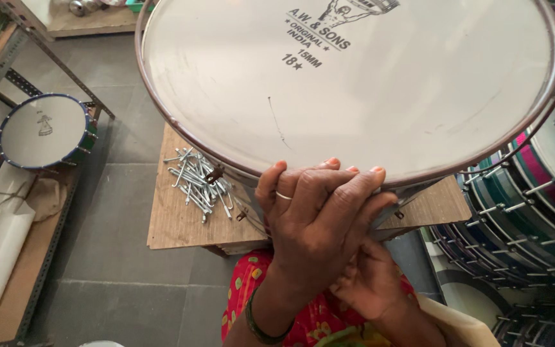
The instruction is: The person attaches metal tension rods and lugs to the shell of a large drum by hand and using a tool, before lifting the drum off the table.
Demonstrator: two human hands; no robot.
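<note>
Left hand [316, 218] grip clasping drum [354, 83] rim, right hand [370, 283] beneath, grip unclear, bolts [197, 183] beside on board [175, 225].

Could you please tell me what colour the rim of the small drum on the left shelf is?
The small drum has a dark blue rim, seen in the head view.

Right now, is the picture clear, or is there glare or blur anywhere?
In the head view, soft even light falls on the white drum skin, without harsh glare; the left hand on the rim is sharp; the right hand sits in shadow beneath it; edges bow slightly from the wide lens.
</note>
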